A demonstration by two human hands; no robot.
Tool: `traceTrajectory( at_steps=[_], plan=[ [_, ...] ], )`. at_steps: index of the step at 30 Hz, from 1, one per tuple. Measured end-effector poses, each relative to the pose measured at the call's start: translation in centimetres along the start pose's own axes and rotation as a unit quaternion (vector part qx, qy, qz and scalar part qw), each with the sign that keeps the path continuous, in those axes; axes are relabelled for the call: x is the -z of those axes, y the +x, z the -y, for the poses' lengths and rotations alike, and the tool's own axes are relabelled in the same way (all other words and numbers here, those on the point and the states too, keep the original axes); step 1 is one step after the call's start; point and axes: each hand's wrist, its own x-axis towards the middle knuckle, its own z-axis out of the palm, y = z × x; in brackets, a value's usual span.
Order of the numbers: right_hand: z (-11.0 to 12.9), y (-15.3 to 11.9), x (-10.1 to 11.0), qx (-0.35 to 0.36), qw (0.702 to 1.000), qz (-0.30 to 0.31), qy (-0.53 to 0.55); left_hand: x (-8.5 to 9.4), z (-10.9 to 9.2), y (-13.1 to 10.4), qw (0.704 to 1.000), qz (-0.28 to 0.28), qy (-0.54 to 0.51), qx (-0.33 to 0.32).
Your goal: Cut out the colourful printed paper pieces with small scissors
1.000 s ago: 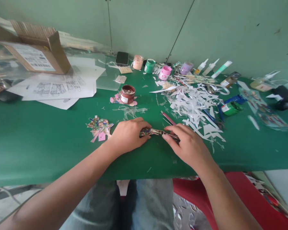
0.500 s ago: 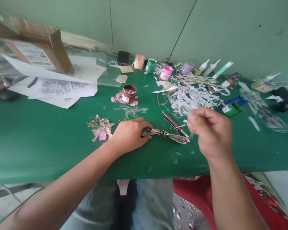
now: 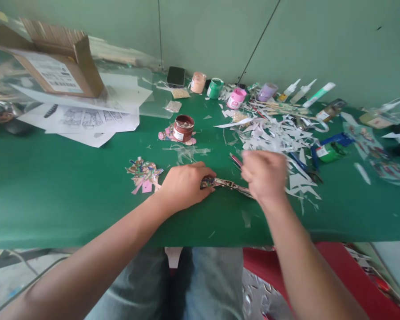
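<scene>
My left hand [image 3: 188, 184] rests on the green table, closed on a small patterned piece [image 3: 207, 181] at the end of a silver metal tool [image 3: 231, 184]. The far end of the tool reaches under my right hand [image 3: 265, 174], which is closed and blurred; whatever it grips, if anything, is hidden. Behind my right hand a pink tool [image 3: 235, 160] lies partly covered. Patterned and pink cutouts [image 3: 144, 174] lie left of my left hand. An open dark red jar [image 3: 184, 129] stands on another pink patterned piece [image 3: 166, 133].
A cardboard box [image 3: 65, 73] and printed sheets [image 3: 93, 122] are at the back left. Paint jars [image 3: 236, 98], glue bottles [image 3: 289, 90] and a heap of white paper scraps [image 3: 273, 133] spread across the back. A tipped green jar [image 3: 331, 152] lies at the right.
My right hand has moved left and now covers the end of the metal tool. My left hand keeps its hold. The whole view has shifted slightly.
</scene>
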Motion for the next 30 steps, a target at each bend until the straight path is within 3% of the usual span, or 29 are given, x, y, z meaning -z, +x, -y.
traceTrajectory(
  at_steps=[4,6,10,14,17,24,30],
  plan=[
    [-2.1,0.0,-0.9,0.020,0.983,-0.108,0.150,0.0,0.1,0.0,1.000,-0.002,-0.008,-0.009],
    [-2.2,-0.2,-0.5,0.036,0.986,-0.114,0.118,-0.1,0.1,0.0,1.000,-0.006,-0.011,-0.009],
    [-2.0,-1.7,0.0,0.071,0.989,-0.026,-0.126,-0.2,0.2,-0.1,1.000,-0.016,-0.012,-0.004],
    [-2.4,-4.2,0.7,0.124,0.943,0.103,-0.292,-0.2,0.3,-0.1,1.000,-0.009,-0.012,-0.004],
    [-3.3,-5.6,1.5,0.131,0.914,0.164,-0.347,-0.2,0.2,-0.1,1.000,-0.010,-0.016,-0.007],
    [-4.6,-5.9,2.4,0.163,0.916,0.129,-0.343,-0.2,0.4,0.0,0.999,-0.019,-0.020,-0.015],
    [-4.3,-5.4,2.1,0.135,0.923,0.126,-0.337,-0.1,0.4,0.0,0.999,-0.018,-0.015,-0.024]
  ],
)
